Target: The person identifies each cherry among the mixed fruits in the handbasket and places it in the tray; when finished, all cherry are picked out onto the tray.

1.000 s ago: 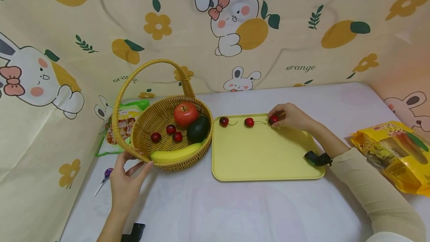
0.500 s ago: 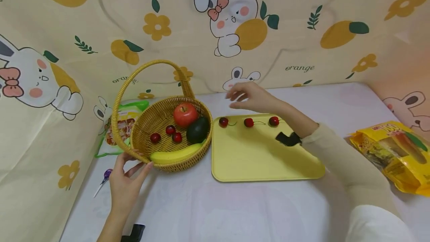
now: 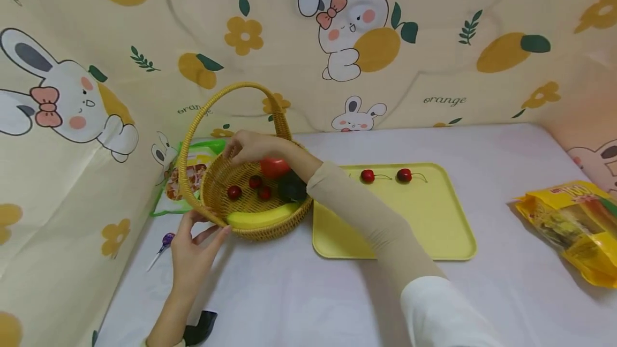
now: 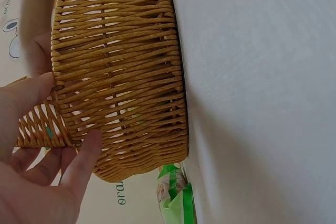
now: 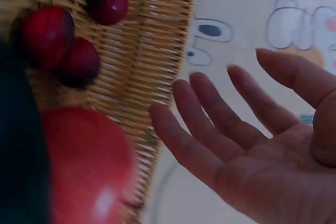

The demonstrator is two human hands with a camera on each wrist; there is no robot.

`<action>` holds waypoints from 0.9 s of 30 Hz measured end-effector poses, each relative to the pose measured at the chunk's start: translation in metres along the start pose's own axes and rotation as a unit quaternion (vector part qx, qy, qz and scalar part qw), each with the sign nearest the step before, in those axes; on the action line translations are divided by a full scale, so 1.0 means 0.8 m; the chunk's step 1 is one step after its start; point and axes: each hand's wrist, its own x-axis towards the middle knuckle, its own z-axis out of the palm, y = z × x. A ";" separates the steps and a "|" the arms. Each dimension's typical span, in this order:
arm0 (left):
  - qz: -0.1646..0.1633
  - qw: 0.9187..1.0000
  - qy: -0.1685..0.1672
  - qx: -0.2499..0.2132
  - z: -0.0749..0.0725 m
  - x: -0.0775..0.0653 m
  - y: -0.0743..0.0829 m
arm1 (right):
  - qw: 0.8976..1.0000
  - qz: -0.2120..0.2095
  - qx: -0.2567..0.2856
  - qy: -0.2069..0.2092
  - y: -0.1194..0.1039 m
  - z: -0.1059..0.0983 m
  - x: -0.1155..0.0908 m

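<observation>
Head, right wrist views: left hand (image 3: 190,250) pinches wicker basket (image 3: 270,232) at rim; right hand (image 3: 251,146) above, fingers apart.

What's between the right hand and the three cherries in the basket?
Only bare weave of the basket shows between the right hand and the cherries in the right wrist view; no other fruit is in that stretch.

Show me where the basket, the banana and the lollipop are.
Basket (image 4: 121,61): left wrist view, on its woven side wall.
Banana (image 3: 262,218): head view, on the middle of its peel.
Lollipop (image 3: 168,239): head view, on its head, above the white stick.
</observation>
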 end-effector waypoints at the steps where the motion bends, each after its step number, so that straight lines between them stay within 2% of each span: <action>1: 0.001 1.000 -0.002 -0.002 0.001 0.000 0.005 | 1.000 0.013 0.003 -0.012 0.004 0.003 0.003; 5: -0.004 1.000 -0.007 -0.003 0.001 0.001 0.011 | 0.996 0.053 0.034 -0.056 0.018 0.018 0.010; 10: -0.005 1.000 -0.006 0.000 0.000 0.000 0.010 | 0.994 0.056 0.056 -0.080 0.027 0.030 0.015; 14: -0.002 1.000 -0.004 0.000 0.000 -0.001 0.009 | 0.993 0.057 0.044 -0.091 0.036 0.033 0.017; 20: 0.012 1.000 -0.005 -0.006 0.001 0.000 0.009 | 0.988 0.084 0.043 -0.123 0.047 0.032 0.018; 27: 0.014 1.000 -0.006 -0.007 0.001 0.000 0.006 | 0.978 0.094 0.012 -0.187 0.052 0.036 0.021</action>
